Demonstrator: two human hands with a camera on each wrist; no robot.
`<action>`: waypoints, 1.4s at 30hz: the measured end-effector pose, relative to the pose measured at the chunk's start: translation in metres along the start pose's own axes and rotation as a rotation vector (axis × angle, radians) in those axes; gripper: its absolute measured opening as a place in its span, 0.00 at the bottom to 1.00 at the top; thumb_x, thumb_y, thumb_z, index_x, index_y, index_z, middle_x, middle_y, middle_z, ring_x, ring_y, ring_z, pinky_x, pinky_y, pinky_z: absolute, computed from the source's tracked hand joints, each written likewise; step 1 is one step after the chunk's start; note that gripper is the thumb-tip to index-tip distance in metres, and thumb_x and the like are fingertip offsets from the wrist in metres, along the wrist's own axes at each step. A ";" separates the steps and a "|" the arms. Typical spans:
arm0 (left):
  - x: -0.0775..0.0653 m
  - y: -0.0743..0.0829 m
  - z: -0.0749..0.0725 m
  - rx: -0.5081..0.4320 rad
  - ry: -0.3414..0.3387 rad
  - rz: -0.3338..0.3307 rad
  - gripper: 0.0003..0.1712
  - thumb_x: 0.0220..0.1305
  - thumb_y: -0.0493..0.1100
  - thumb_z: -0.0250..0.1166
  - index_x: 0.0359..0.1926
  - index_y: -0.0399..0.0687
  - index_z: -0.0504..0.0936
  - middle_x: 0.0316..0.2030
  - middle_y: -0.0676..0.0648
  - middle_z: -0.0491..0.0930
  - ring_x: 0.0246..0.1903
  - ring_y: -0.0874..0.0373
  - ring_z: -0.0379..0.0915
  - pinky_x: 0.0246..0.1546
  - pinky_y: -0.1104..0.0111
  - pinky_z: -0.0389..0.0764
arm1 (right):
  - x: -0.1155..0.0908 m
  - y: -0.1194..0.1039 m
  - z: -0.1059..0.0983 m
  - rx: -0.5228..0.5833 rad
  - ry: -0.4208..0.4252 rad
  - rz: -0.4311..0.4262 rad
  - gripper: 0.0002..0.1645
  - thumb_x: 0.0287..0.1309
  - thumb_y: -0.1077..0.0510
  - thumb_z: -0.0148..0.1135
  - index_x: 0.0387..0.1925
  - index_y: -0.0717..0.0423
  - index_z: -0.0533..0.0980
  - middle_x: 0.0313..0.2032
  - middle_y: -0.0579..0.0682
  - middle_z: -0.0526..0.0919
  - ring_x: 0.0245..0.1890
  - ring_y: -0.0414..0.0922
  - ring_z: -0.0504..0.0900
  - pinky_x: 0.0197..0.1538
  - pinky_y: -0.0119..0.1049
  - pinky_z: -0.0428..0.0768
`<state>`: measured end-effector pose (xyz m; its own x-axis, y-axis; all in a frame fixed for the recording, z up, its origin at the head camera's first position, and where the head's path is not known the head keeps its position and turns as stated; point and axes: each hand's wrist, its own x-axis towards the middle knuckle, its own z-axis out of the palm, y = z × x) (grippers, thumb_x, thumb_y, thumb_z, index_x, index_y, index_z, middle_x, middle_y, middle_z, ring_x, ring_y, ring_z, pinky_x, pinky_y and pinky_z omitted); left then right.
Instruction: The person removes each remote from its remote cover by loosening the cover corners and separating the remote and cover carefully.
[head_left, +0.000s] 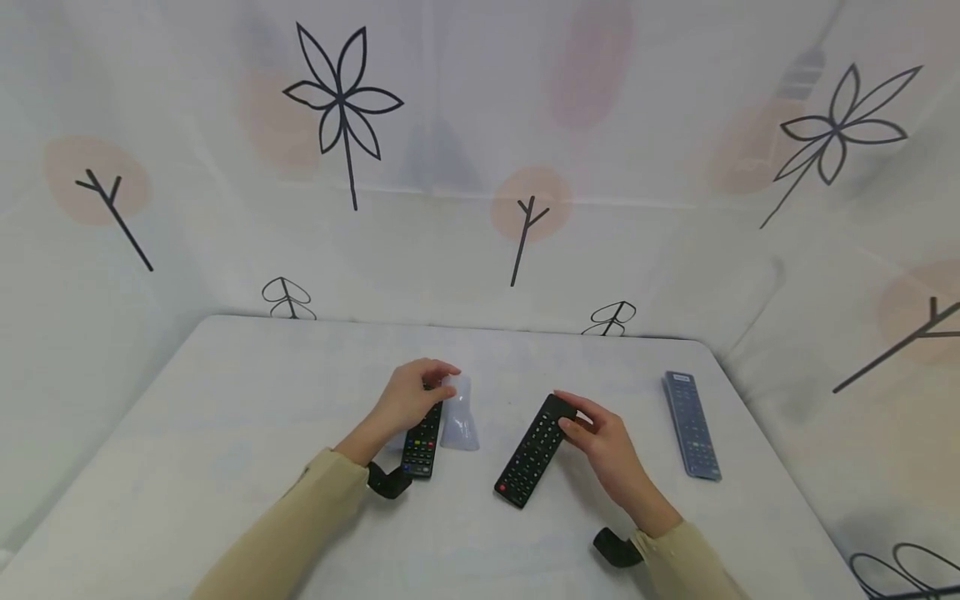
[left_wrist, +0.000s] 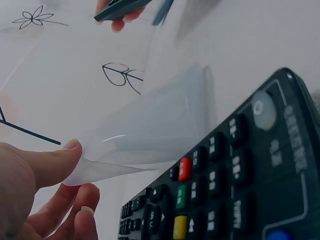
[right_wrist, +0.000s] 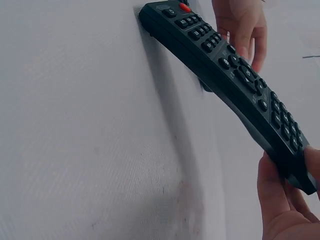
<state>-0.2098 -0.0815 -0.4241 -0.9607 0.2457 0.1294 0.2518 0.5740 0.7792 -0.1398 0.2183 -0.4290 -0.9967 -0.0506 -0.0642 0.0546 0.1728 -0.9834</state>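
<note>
Remote (head_left: 532, 454) angled from right grip (head_left: 609, 446) (pinched by one end), clear sleeve (head_left: 459, 423) pinched in left grip (head_left: 408, 396)

**Wide Room at the Left, Narrower Lanes in the Middle**

On the white tabletop (head_left: 157, 467), the widest free room is lying to the left of the left hand (head_left: 408, 400). A narrower lane is running between the translucent plastic sleeve (head_left: 459, 421) and the right black remote control (head_left: 531, 458), which the right hand (head_left: 607, 450) is gripping. Another lane is running between this hand and the blue-grey remote control (head_left: 692, 425). From above, the left hand is blocking the upper end of the left black remote control (head_left: 422, 448). Behind the table, the patterned cloth (head_left: 442, 242) is closing the way.
</note>
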 end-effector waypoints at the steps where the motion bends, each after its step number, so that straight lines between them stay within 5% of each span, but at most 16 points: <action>1: 0.001 -0.001 0.001 0.002 0.001 -0.004 0.15 0.62 0.41 0.71 0.51 0.54 0.85 0.44 0.53 0.81 0.42 0.57 0.74 0.46 0.61 0.78 | 0.001 0.000 0.001 -0.004 -0.003 0.002 0.27 0.69 0.68 0.56 0.68 0.61 0.68 0.67 0.60 0.68 0.61 0.55 0.74 0.56 0.36 0.78; 11: 0.008 -0.009 0.006 0.001 0.006 -0.027 0.15 0.61 0.41 0.72 0.50 0.51 0.84 0.42 0.53 0.82 0.39 0.59 0.76 0.41 0.64 0.78 | 0.017 0.002 0.009 -0.008 0.001 0.032 0.25 0.68 0.63 0.59 0.65 0.60 0.69 0.61 0.59 0.73 0.52 0.47 0.79 0.57 0.37 0.77; 22: 0.008 -0.009 0.008 0.002 -0.003 -0.021 0.17 0.60 0.40 0.73 0.51 0.49 0.85 0.44 0.48 0.79 0.38 0.58 0.75 0.41 0.63 0.76 | 0.032 0.003 0.018 -0.060 -0.013 0.073 0.31 0.64 0.67 0.62 0.68 0.57 0.69 0.67 0.59 0.68 0.58 0.53 0.75 0.56 0.40 0.75; 42: 0.009 -0.010 0.014 0.109 0.001 0.011 0.19 0.58 0.40 0.74 0.52 0.50 0.85 0.44 0.48 0.78 0.37 0.58 0.73 0.41 0.62 0.76 | 0.058 0.014 0.041 -0.069 0.055 0.054 0.28 0.60 0.66 0.67 0.62 0.57 0.75 0.63 0.58 0.74 0.57 0.52 0.78 0.55 0.44 0.78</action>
<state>-0.2191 -0.0743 -0.4391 -0.9579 0.2516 0.1381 0.2733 0.6529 0.7064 -0.1947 0.1775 -0.4533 -0.9944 0.0139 -0.1052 0.1054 0.2408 -0.9648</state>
